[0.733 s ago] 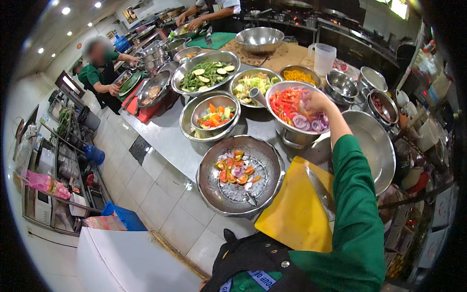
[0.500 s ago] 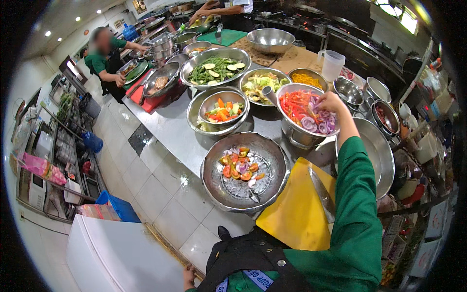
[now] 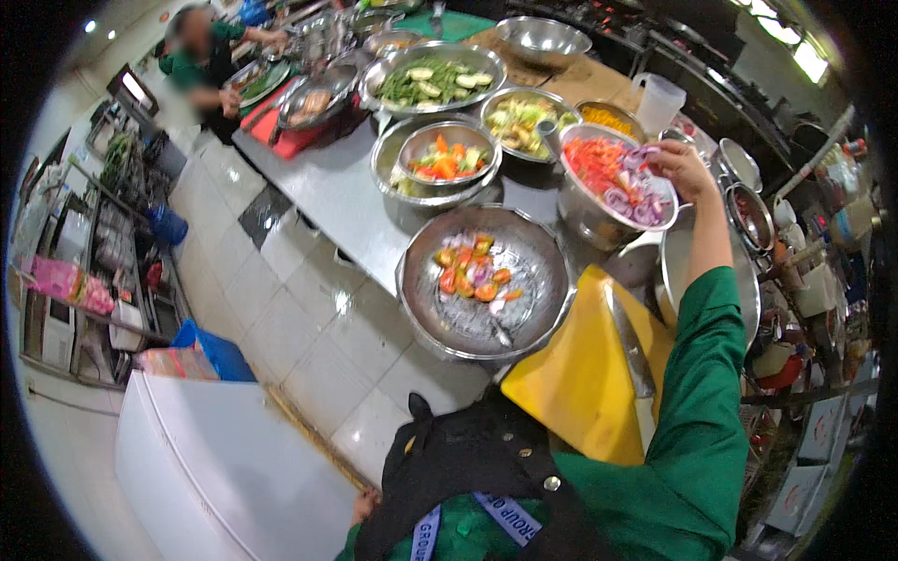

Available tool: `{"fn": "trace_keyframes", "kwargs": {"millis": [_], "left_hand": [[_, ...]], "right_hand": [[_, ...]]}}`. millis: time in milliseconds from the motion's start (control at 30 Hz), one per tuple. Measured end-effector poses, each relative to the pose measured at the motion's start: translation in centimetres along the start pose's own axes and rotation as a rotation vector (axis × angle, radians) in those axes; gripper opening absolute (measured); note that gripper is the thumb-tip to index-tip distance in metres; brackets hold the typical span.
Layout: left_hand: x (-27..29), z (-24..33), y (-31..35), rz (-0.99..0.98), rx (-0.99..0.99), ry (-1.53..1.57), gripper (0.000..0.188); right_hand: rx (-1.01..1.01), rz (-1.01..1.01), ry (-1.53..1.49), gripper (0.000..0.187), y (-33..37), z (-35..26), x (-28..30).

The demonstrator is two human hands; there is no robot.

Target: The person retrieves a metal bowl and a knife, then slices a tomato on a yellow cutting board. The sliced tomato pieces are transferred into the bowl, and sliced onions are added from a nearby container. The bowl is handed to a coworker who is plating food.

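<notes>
Closest in is the black apron [image 3: 468, 449] over a green top. Left hand [image 3: 368, 505] is down low by the edge of a white cabinet [image 3: 196, 467], partly cut off by the apron, so I can't tell if it's spread or closed on anything.

Next out is a yellow board [image 3: 571, 383] with a knife [image 3: 629, 337] lying lengthwise on it. Just left of that is a wide metal bowl [image 3: 538, 290] at the table edge with cut tomatoes [image 3: 485, 292] and a few purple bits in the middle.

Past the board is the pot [image 3: 585, 210]: red pepper [image 3: 596, 166] strips on the left, purple onion [image 3: 636, 206] rings and slices on the right. Right hand [image 3: 690, 171] is over its right rim, fingers bent down at the onion. Can't tell if they're really pinching a slice. Big pan [image 3: 675, 266] beside the pot, partly behind the forearm.

Left of the pot there are 2 nested bowls, carrots [image 3: 449, 148] and greens in the inner 1. Behind those: chopped cabbage [image 3: 524, 124], yellow strips [image 3: 610, 117], and green beans [image 3: 412, 82] with pale slices on top, each in its own bowl. A clear jug [image 3: 660, 105] is further back, then a steel bowl [image 3: 543, 42].

Far left, 1 co-worker [image 3: 192, 79] in green is at the table's other end.
</notes>
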State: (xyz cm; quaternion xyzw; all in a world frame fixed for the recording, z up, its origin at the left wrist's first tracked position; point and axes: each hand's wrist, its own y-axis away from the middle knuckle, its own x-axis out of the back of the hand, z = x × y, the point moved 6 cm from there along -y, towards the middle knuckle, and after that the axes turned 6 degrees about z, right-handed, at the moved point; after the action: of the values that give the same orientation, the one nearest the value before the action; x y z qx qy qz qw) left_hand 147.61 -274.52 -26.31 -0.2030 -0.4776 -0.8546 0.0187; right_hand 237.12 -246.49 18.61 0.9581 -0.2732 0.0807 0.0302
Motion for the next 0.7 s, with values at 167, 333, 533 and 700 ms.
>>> {"fn": "trace_keyframes", "kwargs": {"millis": [167, 333, 533, 700], "left_hand": [[1.8, 2.7, -0.5, 0.098, -0.004, -0.045, 0.028], [2.2, 6.5, -3.2, 0.083, 0.015, 0.091, 0.042], [3.4, 7.8, -5.6, 0.035, 0.006, 0.047, 0.044], [4.3, 9.0, -5.4, 0.022, -0.049, -0.072, 0.043]], "right_hand": [[-0.008, -0.429, 0.182, 0.025, 5.8, -2.4, -11.1], [0.075, -0.553, 0.344, 0.030, 10.8, -2.6, -18.9], [0.108, -0.427, 0.424, 0.025, 10.9, -3.4, -19.2], [0.246, -0.518, 0.921, 0.026, 11.5, 1.7, -22.6]]}}
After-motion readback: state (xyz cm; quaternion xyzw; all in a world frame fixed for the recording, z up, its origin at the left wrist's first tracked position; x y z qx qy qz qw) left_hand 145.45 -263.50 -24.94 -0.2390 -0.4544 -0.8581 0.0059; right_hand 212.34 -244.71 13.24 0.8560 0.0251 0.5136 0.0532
